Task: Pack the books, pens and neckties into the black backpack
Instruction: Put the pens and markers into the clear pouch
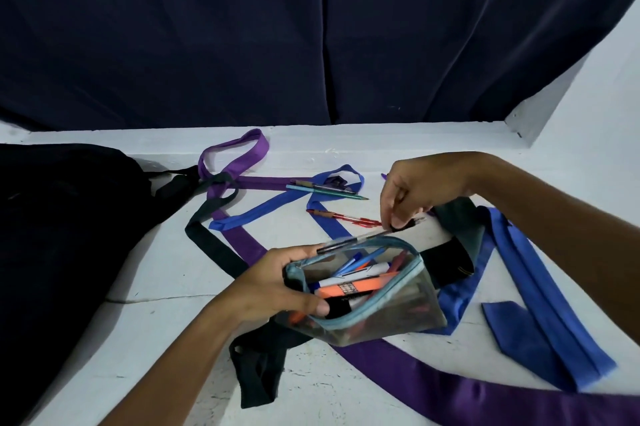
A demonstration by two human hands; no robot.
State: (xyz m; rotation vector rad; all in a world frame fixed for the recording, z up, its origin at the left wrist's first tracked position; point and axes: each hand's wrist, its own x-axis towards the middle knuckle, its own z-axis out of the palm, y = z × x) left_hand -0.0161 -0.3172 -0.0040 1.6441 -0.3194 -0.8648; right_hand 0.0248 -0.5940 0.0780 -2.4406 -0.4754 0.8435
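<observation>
Left hand (277,283) grips clear pencil pouch (374,301) | right hand (415,190) pinches pen (367,237) above pouch mouth | black backpack (59,235) left on desk (166,280) | neckties (540,290), seemingly four pens (329,191) scattered

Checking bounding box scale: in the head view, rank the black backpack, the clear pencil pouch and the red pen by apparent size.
1. black backpack, largest, though cut off by the frame edge
2. clear pencil pouch, nearer the camera, so it may look oversized
3. red pen, smallest

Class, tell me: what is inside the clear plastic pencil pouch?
Inside the clear plastic pencil pouch: blue pens, a white marker, an orange highlighter. The left hand and overlapping items hide the rest.
</observation>
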